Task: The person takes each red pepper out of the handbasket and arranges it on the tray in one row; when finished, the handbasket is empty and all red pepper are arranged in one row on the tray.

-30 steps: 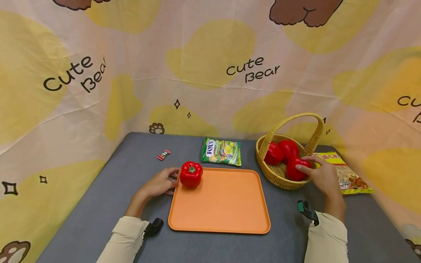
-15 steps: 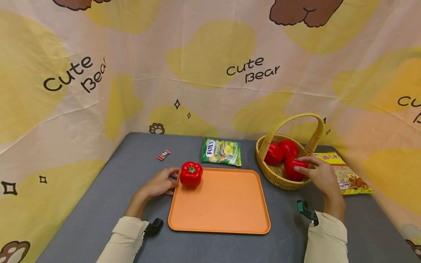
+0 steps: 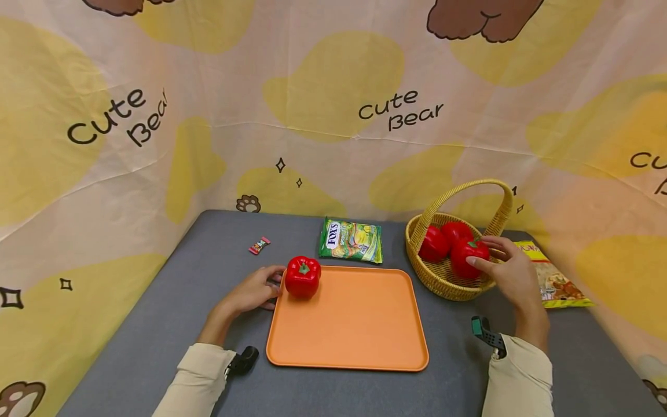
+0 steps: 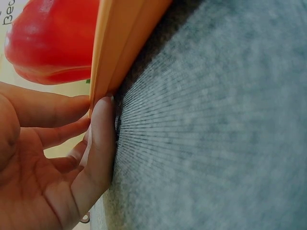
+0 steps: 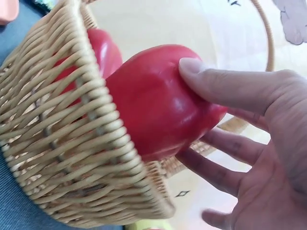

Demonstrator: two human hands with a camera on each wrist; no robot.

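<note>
Two wrist cams: the left one shows me the left hand (image 4: 48,167) pinching the edge of the orange tray (image 4: 112,48), which my head view barely gives me.
Basket pepper (image 5: 158,105): gripped by the right hand (image 5: 278,167), thumb on top, fingers below, partly inside the wicker basket (image 5: 62,148).
Versus half a second ago: pepper's slightly higher, tray hasn't budged.

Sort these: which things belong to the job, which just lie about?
Likely in the job:
Right hand, gripping a red pepper at the basket
Left hand, pinching the orange tray
Pepper on the tray
Basket's other two peppers

Apparently lying about:
FOX'S bag
Small wrapped candy
Yellow-topped packet
</note>
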